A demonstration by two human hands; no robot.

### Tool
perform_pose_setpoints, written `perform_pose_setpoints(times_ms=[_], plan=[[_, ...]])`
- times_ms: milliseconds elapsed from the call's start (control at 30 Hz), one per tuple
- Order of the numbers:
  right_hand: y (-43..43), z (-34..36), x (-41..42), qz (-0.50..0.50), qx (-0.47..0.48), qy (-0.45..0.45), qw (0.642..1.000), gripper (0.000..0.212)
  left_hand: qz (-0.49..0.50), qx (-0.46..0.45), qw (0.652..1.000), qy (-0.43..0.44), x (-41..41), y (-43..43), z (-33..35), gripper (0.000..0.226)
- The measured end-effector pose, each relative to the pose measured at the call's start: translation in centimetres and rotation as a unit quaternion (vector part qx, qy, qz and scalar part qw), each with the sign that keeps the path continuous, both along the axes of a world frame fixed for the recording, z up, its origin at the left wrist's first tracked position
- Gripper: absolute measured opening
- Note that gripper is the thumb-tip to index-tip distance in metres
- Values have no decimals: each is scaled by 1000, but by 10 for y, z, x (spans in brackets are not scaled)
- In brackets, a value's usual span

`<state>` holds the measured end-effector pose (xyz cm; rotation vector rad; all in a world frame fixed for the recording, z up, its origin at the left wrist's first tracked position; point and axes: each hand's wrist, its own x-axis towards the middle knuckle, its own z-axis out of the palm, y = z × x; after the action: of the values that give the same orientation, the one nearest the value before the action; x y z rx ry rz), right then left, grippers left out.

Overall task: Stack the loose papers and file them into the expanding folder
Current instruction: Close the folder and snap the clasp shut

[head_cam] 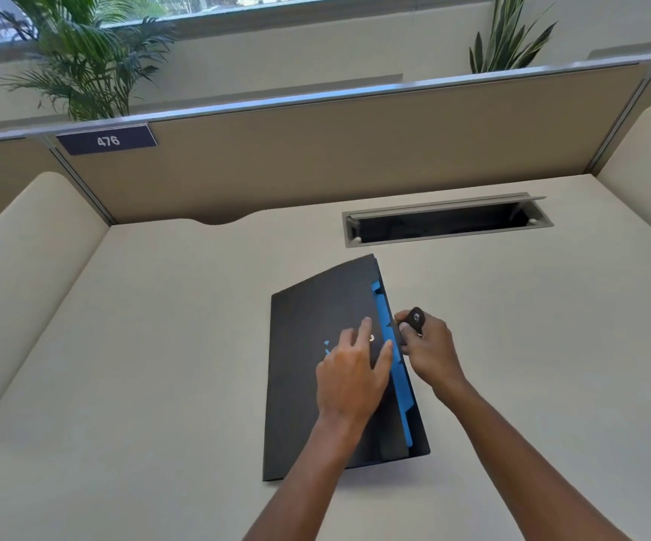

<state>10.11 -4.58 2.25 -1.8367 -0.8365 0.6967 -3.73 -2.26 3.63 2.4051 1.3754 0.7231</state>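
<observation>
A black expanding folder (pixel 308 384) lies flat on the cream desk (pixel 160 365), long side running away from me, with blue divider tabs (pixel 396 369) showing along its right edge. My left hand (pixel 349 374) rests flat on the folder's cover, fingers spread near a small metal snap. My right hand (pixel 429 347) is at the right edge, fingers closed around the folder's black closure tab (pixel 415 320), which carries a round snap. No loose papers are visible.
An open cable tray (pixel 447 224) is cut into the desk behind the folder. A tan partition (pixel 316 150) with a "476" label (pixel 107 140) closes the back. Curved side panels stand left and right. Plants rise behind the partition.
</observation>
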Motion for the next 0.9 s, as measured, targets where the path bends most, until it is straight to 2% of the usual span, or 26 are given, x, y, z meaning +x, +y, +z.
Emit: perform_pose_setpoints(times_ms=[200,300,467,700,800,900], plan=[[-1,-22,13,19,-62,29,997,20,-37,-45,996,67,-9,-4,-36,29],[0,-31,16,48,-83,-17,995,19,-49,-67,992,98,-11,-2,-47,31],[-1,-37,13,113,-89,-126,982,19,-61,-130,976,162,-15,1,-65,48],[-8,-40,17,221,-137,-265,928,32,-61,-143,980,125,-19,7,-83,62],[-10,-43,22,263,-155,-274,912,43,-62,-166,980,92,-21,12,-85,65],[-4,-42,24,283,-147,-252,914,43,-67,-168,980,81,-22,16,-85,66]])
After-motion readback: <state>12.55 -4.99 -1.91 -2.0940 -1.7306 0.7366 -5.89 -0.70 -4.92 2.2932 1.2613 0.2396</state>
